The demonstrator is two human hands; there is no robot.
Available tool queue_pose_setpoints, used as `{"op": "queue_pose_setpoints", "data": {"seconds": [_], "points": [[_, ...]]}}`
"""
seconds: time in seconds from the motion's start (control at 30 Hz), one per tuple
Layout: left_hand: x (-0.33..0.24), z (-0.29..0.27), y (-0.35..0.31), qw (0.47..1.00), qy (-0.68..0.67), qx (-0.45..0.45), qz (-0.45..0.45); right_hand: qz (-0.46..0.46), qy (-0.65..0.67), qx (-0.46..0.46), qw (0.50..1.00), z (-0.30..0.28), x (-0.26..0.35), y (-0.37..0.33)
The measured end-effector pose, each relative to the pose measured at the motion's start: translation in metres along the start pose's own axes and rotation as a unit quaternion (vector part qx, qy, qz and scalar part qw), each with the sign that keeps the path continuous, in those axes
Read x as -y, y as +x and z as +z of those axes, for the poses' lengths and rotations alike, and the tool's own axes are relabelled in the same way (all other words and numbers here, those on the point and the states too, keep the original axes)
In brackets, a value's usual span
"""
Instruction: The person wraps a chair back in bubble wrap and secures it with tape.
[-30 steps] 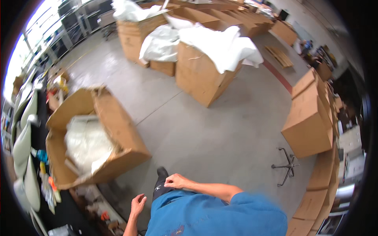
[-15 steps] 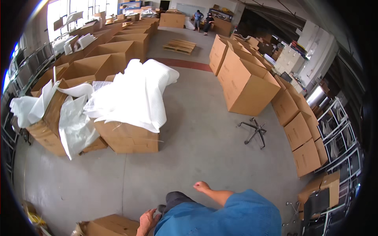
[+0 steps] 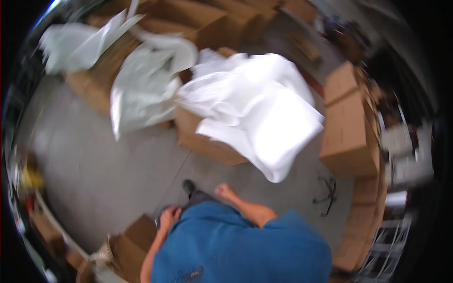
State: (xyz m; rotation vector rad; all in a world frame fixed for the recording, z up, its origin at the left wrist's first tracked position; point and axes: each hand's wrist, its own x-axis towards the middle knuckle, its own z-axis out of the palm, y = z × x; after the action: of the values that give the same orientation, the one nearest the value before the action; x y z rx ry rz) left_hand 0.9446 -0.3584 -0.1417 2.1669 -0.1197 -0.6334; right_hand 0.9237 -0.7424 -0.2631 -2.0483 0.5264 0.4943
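My left hand hangs beside my left thigh, its fingers loosely bent and a little apart, with nothing seen in it. My right hand is held in front of my body, fingers curled into a loose fist and no object showing. Both hands are apart from the things around. Ahead, a heap of white foam sheets lies over a cardboard box and hangs down its side. Left of it, a crumpled translucent plastic sheet drapes from another box. An open cardboard box stands near my left arm.
Rows of open cardboard boxes stand at the far left. Tall cartons line the right side. A black five-legged chair base sits on the grey floor. Metal racks stand at the lower right.
My view has turned left and downward, so the boxes and foam now appear further right and nearer. A shoe now shows stepping forward. My right hand stays curled.
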Motion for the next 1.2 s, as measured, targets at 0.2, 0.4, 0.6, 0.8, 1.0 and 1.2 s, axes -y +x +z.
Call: {"op": "queue_pose_setpoints", "data": {"seconds": [0.2, 0.4, 0.6, 0.8, 1.0, 1.2], "points": [[0.012, -0.09, 0.062, 0.974, -0.119, -0.17, -0.095, -0.082, 0.006, 0.104, 0.991, -0.012, 0.26, 0.252], [0.074, -0.176, 0.133, 0.961, -0.159, -0.199, -0.105, -0.101, 0.035, 0.123, 0.987, 0.089, 0.436, 0.348], [0.125, -0.298, 0.201, 0.933, -0.235, -0.201, -0.184, 0.003, -0.023, 0.169, 0.985, 0.213, 0.481, 0.373], [0.166, -0.361, 0.255, 0.919, -0.269, -0.138, -0.255, 0.157, 0.072, 0.074, 0.982, 0.303, 0.546, 0.384], [0.187, -0.368, 0.344, 0.808, -0.446, -0.149, -0.355, 0.167, 0.002, 0.075, 0.983, 0.32, 0.539, 0.453], [0.208, -0.336, 0.419, 0.742, -0.467, -0.186, -0.444, 0.097, 0.062, 0.246, 0.962, 0.27, 0.571, 0.409]]}}
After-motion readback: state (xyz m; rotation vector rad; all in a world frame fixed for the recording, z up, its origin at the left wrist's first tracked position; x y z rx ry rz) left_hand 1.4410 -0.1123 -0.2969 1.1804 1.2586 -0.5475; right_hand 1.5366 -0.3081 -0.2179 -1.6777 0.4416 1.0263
